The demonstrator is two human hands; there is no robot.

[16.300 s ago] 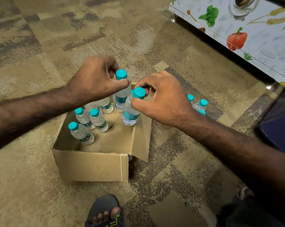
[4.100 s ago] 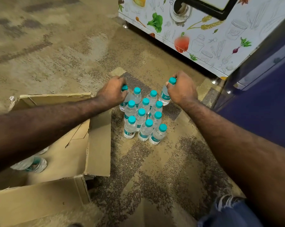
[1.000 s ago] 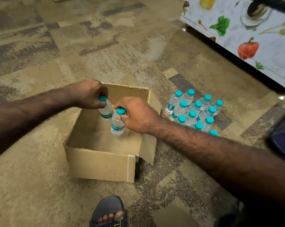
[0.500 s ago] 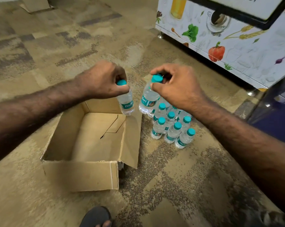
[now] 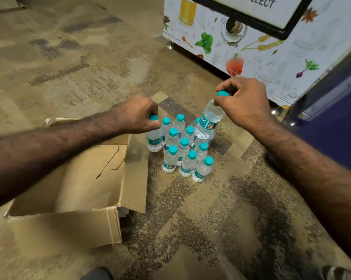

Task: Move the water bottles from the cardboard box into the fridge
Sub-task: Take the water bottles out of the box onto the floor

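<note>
— Where are our hands?
— Our left hand grips a bottle by its cap beside the cluster; our right hand pinches another bottle above it, both beyond the cardboard box.

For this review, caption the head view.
Both hands lower teal-capped clear plastic water bottles beside an emptied brown cardboard box.

Both hands, left and right, pinch with curled fingers.
</note>
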